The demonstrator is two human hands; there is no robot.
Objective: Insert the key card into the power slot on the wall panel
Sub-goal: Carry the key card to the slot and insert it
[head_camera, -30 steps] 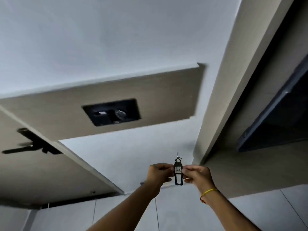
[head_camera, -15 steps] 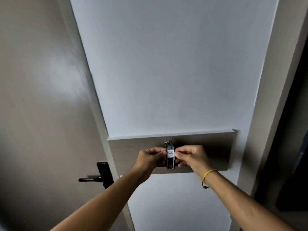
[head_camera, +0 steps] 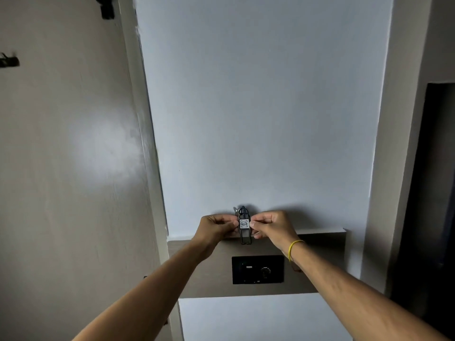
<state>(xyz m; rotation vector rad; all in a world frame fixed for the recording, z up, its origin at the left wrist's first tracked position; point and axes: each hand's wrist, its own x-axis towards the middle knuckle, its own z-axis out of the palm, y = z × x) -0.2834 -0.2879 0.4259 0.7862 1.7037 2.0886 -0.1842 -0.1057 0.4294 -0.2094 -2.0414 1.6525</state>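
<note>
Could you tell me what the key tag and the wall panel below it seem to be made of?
Key tag: likely dark, partly see-through plastic with a white paper label. Wall panel: probably glossy black plastic or glass, with faint reflections. Its backing board looks like matt wood-grain laminate.

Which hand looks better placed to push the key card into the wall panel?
Probably the right hand: both hands pinch the key card, but its wrist hangs nearer the black wall panel; the left hand sits farther left.

A pale blue-white wall (head_camera: 266, 107) stands between a beige door (head_camera: 69, 168) and dark opening (head_camera: 433, 193).
</note>
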